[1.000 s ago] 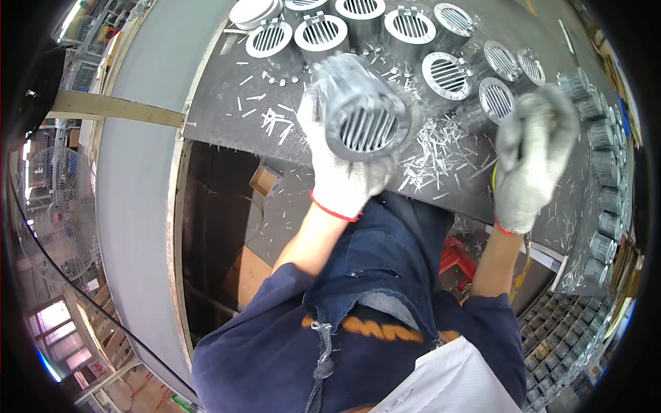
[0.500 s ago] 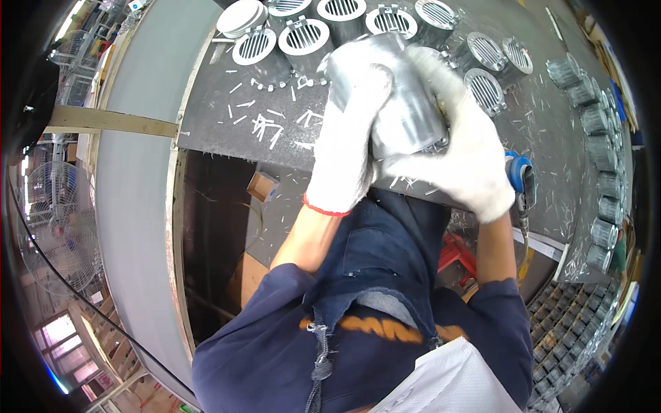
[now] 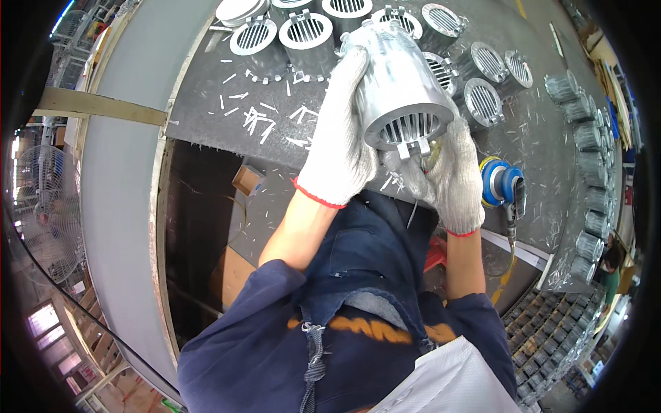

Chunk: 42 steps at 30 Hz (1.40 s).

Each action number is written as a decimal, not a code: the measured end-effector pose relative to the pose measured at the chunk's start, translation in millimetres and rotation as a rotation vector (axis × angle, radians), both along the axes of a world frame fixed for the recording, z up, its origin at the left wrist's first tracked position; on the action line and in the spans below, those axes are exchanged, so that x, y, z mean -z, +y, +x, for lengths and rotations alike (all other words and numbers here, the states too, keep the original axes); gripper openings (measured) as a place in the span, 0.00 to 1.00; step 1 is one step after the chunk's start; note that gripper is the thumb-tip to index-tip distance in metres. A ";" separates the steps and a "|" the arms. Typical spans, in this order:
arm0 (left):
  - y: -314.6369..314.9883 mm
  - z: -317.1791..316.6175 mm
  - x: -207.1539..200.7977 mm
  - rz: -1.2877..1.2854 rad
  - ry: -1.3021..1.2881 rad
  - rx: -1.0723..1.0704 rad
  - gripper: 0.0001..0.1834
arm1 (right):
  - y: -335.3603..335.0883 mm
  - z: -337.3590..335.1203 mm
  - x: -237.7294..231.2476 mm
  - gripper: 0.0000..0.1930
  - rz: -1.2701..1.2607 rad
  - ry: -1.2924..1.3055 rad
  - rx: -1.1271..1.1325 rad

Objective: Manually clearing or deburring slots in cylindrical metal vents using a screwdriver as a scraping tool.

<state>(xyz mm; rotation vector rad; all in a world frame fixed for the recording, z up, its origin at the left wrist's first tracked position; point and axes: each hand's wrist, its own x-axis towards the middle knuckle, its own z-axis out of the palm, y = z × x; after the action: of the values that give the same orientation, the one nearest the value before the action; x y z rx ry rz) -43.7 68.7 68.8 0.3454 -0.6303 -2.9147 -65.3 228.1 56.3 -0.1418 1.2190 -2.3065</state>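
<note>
And here's the L hand (image 3: pixel 337 155), gloved, its grip clamped round the L side of a shiny metal cyl. (image 3: pixel 399 76), up over the worktop (image 3: pixel 200 113), tilted, slotted end facing the wearer, small tab (image 3: pixel 414 149) at its lower rim. R hand (image 3: pixel 460 182), also gloved, is up by the lower R of that slotted end; can't tell if its grip is tight, fingers partly hidden. Just R of it: blue rnd. power tool (image 3: pixel 501 182) w/ hose. Slivers (image 3: pixel 258 120) scattered L; more slotted cyls. (image 3: pixel 305 31) behind, white discs (image 3: pixel 239 9) stacked top L.
</note>
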 end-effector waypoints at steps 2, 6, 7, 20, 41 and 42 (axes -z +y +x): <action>-1.0 1.2 -3.9 -0.029 -0.023 0.023 0.27 | 2.4 4.2 -0.6 0.33 -0.012 -0.030 0.009; -4.1 3.4 -8.6 -0.063 -0.025 0.030 0.26 | 6.6 11.7 -2.2 0.33 0.021 0.031 0.005; -5.2 4.2 -8.9 -0.065 -0.020 0.039 0.25 | 7.1 13.1 -2.8 0.33 0.046 0.044 0.005; -22.9 0.7 29.8 0.384 0.579 0.250 0.24 | 1.7 26.6 -23.2 0.31 0.338 0.089 0.066; -10.0 -1.7 -9.8 -0.492 0.073 -0.010 0.38 | -23.2 -3.9 -17.5 0.55 0.398 0.350 0.098; -10.9 -6.4 -11.1 -0.505 0.097 -0.030 0.35 | -28.6 -7.3 -20.1 0.52 0.366 0.335 0.126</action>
<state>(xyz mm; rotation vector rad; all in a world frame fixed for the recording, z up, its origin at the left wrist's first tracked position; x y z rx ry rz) -50.0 57.8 79.9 0.1463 -1.2836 -2.5960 -72.6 199.5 76.4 -0.3383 1.8440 -2.1748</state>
